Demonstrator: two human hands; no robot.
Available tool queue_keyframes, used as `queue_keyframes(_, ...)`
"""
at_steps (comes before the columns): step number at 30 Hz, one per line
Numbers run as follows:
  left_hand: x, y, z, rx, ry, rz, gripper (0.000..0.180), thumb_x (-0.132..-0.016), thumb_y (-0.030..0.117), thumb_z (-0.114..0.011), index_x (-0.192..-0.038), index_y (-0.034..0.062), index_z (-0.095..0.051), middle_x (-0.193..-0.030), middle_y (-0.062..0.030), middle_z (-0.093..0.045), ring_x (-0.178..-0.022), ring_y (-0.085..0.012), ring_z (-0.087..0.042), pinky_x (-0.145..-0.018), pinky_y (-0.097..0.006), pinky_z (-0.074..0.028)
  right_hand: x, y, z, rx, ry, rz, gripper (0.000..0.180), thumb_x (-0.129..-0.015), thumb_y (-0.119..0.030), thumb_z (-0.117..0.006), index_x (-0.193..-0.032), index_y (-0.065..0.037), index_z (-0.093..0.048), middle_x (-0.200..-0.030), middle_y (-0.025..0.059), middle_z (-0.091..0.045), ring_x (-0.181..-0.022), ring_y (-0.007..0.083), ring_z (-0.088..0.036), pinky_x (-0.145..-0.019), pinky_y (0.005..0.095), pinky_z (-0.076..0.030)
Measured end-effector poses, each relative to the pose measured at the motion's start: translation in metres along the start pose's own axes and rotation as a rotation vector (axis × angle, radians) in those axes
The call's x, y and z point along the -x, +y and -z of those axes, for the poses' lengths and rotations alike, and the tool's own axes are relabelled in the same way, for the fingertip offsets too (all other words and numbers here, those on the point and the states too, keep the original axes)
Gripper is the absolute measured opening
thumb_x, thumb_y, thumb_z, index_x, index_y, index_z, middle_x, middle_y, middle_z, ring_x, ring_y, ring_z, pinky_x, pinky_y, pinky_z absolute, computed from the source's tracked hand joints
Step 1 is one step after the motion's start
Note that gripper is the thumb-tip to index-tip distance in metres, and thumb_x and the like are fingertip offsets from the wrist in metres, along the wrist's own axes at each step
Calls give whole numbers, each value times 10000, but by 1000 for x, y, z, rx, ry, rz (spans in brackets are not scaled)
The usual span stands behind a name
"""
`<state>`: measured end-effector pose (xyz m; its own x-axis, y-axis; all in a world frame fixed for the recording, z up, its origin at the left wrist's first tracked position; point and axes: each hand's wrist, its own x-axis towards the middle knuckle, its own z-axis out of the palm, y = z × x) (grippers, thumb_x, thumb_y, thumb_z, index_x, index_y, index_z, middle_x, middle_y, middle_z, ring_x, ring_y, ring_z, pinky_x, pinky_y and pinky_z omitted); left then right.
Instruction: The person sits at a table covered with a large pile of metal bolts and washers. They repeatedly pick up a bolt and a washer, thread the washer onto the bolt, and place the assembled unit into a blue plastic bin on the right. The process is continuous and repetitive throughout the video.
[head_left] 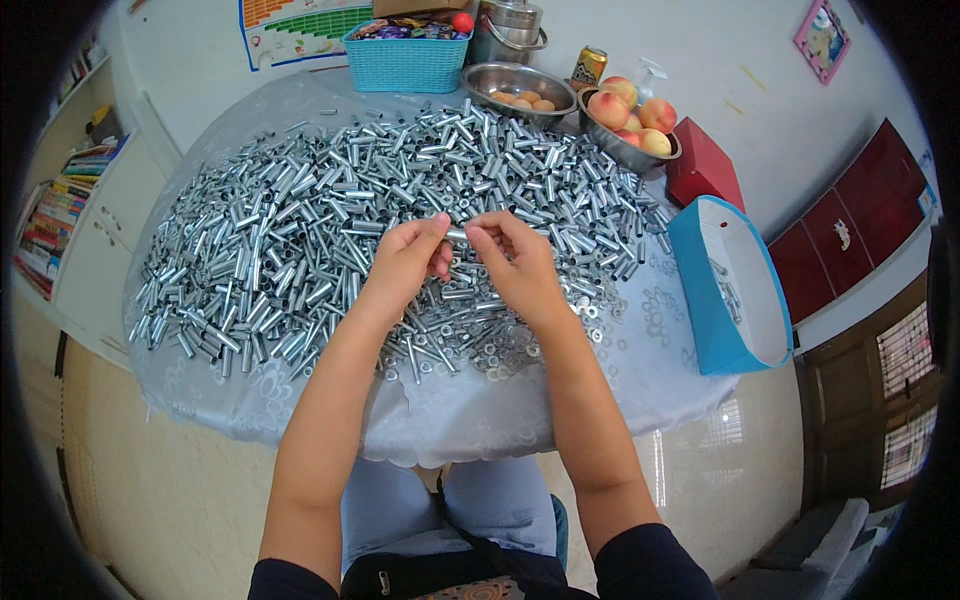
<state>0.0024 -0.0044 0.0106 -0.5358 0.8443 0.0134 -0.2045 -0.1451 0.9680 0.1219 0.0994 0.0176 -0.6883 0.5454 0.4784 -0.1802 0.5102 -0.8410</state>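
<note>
Dark sleeves point(640, 565) and pale blue-grey trousers point(390, 510) lay nearest, at the lower edge, with both bare forearms reaching up over the table. The left hand point(408, 255) and the right hand point(515, 260) met above the heap, thumbs and fingers pinched narrow on one short metal tube point(456, 235), which lay level between them.

Beneath and around them a wide heap of metal tubes point(280, 230) covered much of the silvery tablecloth point(450, 425), with flat washers point(495, 372) gathered toward the near side. At the table's right side stood a blue bin point(695, 300) with a pale inside; a few loose metal pieces point(730, 298) lay in it, in a small group.

Along the far edge, a light-blue woven basket point(405, 75) was filled with wrapped packets point(405, 30), a round red thing point(462, 22) at its right end. Just beside it a wide steel bowl point(520, 80) held brownish eggs point(525, 102), with a steel pail point(500, 45) behind, its contents hidden. A second steel bowl point(625, 155) was heaped with peaches point(657, 114). A gold-coloured can point(590, 66) stood behind the bowls, and a red box point(705, 160) just right of the peaches.
</note>
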Motion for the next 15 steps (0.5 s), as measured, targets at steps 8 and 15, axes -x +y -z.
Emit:
queue_keyframes(8,0,-1,-3,-26,-12,-34,276,-933,264,-493,-922,7,-594,-689,5,-527,-598,-71,-491,-589,-225,-459,1,5,0,-29,-26,-162,161,-897,-155,-549,-906,5,-566,-684,37,-570,-599,81,-502,-537,230,-406)
queue_keyframes(15,-2,-6,-2,-49,-35,-128,239,-930,200,-495,-943,-19,-589,-702,-13,-546,-598,-80,-512,-576,-229,-474,-2,3,-2,-256,-19,-302,190,-918,-187,-520,-850,-12,-547,-646,-11,-522,-567,36,-447,-489,188,-342)
